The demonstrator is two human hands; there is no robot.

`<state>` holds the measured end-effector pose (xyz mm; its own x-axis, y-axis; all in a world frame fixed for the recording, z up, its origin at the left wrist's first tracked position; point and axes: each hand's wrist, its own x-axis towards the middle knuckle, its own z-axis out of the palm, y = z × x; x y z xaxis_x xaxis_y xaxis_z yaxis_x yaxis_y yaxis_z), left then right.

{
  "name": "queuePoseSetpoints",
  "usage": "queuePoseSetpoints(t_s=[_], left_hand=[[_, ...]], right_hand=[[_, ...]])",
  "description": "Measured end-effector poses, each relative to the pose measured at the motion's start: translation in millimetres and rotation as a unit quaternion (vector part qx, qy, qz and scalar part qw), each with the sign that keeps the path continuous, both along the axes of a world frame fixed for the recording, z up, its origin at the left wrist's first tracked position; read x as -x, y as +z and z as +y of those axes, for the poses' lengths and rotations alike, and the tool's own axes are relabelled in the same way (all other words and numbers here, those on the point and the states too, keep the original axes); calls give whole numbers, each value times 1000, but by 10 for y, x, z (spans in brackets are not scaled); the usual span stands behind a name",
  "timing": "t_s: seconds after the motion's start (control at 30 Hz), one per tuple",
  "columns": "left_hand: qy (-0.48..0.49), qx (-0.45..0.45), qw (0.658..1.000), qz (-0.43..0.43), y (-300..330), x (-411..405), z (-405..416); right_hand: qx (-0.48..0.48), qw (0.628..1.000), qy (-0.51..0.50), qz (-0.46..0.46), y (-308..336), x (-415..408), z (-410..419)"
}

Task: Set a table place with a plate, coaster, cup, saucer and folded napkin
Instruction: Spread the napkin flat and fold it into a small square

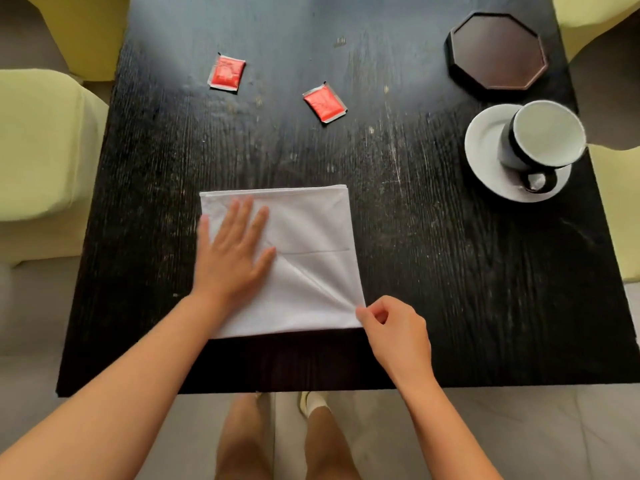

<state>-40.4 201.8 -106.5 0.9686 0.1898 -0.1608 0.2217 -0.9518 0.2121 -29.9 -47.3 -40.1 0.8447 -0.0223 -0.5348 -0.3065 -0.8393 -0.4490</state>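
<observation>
Napkin (304,237) lies flat near the table's (450,289) front edge, partly folded. Left hand (232,258) presses its left half, fingers straight and spread. Right hand (394,327) pinches the near right corner of the top layer between thumb and forefinger. Judgement: lift that corner across slowly, keep the left palm anchoring, match edges before creasing. Cup (540,136) sits on saucer (485,157), far right.
</observation>
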Motion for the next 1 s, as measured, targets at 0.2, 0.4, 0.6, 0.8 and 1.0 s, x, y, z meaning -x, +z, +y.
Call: queuePoseSetpoints(t_s=[0.2,0.4,0.6,0.8,1.0], left_hand=[[16,-9,999,32,282,360,206],[-135,21,991,-8,441,1066,-114],[-127,37,991,-34,424,1237,-143],[-95,12,993,-67,458,1268,-173],[-89,6,991,-101,464,1339,-184]], right_hand=[[-15,999,-11,-43,-43,99,-127],[-96,975,198,-33,-35,124,-409],[-36,917,336,-212,-70,24,-470],[-51,882,377,-278,-115,-43,-469],[-91,882,359,-293,39,-6,-440]])
